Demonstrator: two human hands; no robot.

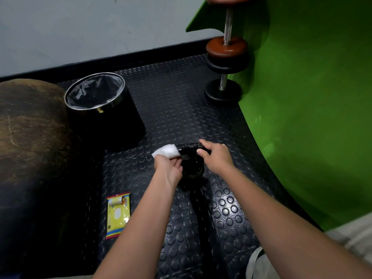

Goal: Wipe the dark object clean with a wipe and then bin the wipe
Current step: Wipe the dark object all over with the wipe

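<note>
A glossy dark object [192, 165], round and black, stands on the studded rubber floor between my hands. My left hand [169, 168] grips a folded white wipe [166, 151] and presses it against the object's upper left edge. My right hand [216, 157] rests on the object's top right rim, fingers curled over it and holding it steady. A black bin [104, 109] with a chrome rim and a clear liner stands open to the upper left of the hands.
A yellow pack of wipes [118, 214] lies on the floor at lower left. A brown rounded cushion [30, 127] fills the left side. A dumbbell [226, 63] stands upright against the curved green wall [312, 117] at right.
</note>
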